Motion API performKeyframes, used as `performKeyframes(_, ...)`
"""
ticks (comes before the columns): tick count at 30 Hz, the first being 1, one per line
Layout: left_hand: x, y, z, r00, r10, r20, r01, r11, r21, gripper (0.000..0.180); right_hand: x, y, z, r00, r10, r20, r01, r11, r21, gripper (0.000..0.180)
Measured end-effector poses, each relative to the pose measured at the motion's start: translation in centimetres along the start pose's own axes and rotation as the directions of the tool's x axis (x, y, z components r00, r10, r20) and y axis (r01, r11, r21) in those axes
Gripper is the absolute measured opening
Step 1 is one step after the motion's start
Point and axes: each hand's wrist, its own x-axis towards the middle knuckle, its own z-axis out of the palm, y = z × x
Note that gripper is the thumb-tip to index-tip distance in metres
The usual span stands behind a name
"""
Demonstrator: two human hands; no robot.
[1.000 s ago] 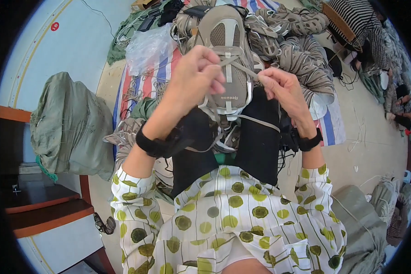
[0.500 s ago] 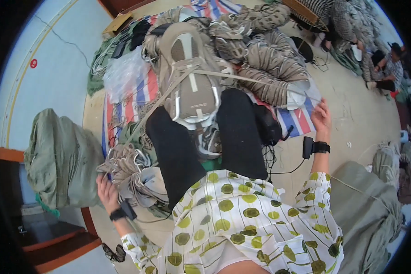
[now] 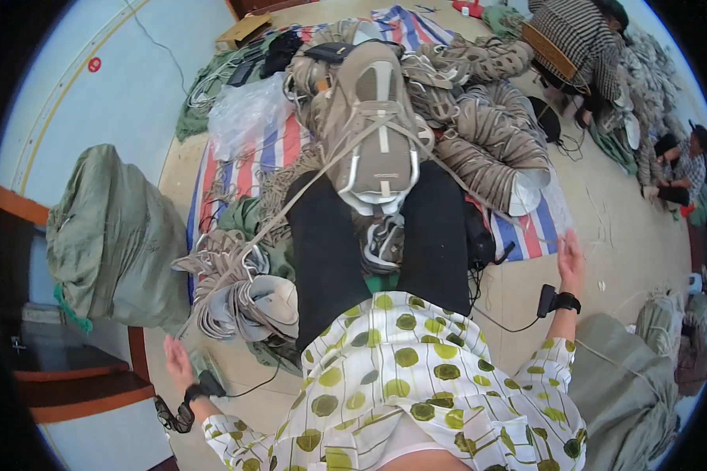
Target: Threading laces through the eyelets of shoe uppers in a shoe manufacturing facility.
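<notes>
A beige and brown shoe point(image 3: 377, 161) rests against the person's thighs, toe toward the person, before the near edge of a striped sheet point(image 3: 536, 235) on the floor. A pale lace point(image 3: 275, 224) crosses over its tongue and stretches away on both sides. The left hand point(image 3: 178, 359) is low, well outside the sheet's left edge, fingers extended, at the lace's left end. The right hand point(image 3: 571, 259) is just beside the sheet's near right corner, fingers raised, with the other strand running toward it. The hands are wide apart; I cannot tell whether either pinches the lace. Stacked shoes point(image 3: 499, 129) cover the sheet's right side; a clear plastic bag point(image 3: 247, 114) lies across its left edge.
</notes>
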Motion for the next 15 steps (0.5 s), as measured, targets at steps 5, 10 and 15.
performKeyframes(5, -1.8, 1.8, 22.5, 0.958, -0.214, 0.190, 0.115, 0.895, 0.430, 0.026, -2.6, -11.0, 24.0, 0.859, 0.202, 0.470, -0.175, 0.979, -0.100, 0.027)
performKeyframes(10, -6.0, 3.7, 42.2, 0.661, 0.004, 0.750, -0.473, 0.778, 0.413, 0.021, -3.8, -15.3, 35.0, 0.557, -0.497, 0.666, 0.809, 0.507, -0.299, 0.014)
performKeyframes(15, -10.2, 5.0, 52.2, 0.652, 0.021, 0.758, -0.275, 0.938, 0.210, 0.010, -4.5, -16.7, 39.1, 0.750, -0.147, 0.645, 0.265, 0.960, -0.089, 0.014)
